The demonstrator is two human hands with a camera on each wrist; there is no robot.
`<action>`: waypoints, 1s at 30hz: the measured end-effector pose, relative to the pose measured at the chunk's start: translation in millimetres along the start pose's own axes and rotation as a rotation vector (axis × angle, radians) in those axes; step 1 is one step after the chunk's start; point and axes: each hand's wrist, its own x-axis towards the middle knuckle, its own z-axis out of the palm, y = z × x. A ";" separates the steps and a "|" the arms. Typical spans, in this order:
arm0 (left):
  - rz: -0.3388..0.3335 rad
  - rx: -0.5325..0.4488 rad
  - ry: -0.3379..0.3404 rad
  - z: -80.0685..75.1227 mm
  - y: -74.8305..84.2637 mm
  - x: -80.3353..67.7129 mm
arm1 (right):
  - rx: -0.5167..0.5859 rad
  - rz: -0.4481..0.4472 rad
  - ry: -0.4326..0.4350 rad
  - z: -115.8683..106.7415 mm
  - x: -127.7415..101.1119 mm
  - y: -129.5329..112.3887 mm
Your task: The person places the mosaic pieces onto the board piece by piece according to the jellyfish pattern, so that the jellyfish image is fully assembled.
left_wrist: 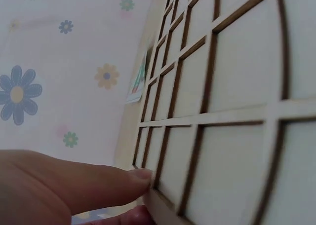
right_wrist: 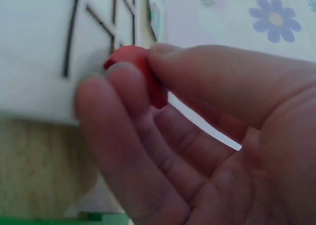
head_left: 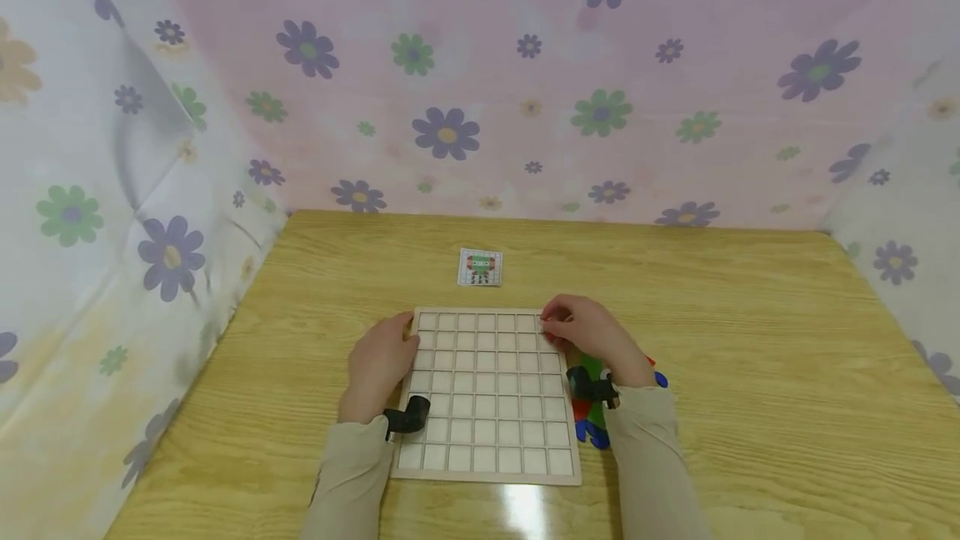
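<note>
A pale wooden grid board (head_left: 486, 384) with square recesses lies on the table. My left hand (head_left: 380, 359) holds the board's left edge near the far corner; in the left wrist view the thumb (left_wrist: 111, 185) touches the frame, with another finger just below it. My right hand (head_left: 592, 329) is over the board's far right corner. Between its thumb and fingertips it pinches a small red piece (right_wrist: 136, 57), partly covered by the fingers. Green, blue and red pieces (head_left: 597, 433) lie beside the board's right edge, partly hidden under the right wrist.
Beyond the board lies a small picture card (head_left: 480, 267) showing a green and red figure on a grid. The wooden table (head_left: 787, 357) ends at a flowered cloth (head_left: 525, 90) at the back and sides. Both wrists carry black camera mounts.
</note>
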 end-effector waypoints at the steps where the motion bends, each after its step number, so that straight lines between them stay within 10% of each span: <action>1: -0.001 -0.006 -0.001 0.6 0.1 0.7 | -0.009 -0.008 0.000 -0.9 0.8 -1.3; 30: 0.051 -0.110 -0.025 0.3 -6.6 7.3 | -0.080 -0.127 0.070 55.2 35.4 -45.1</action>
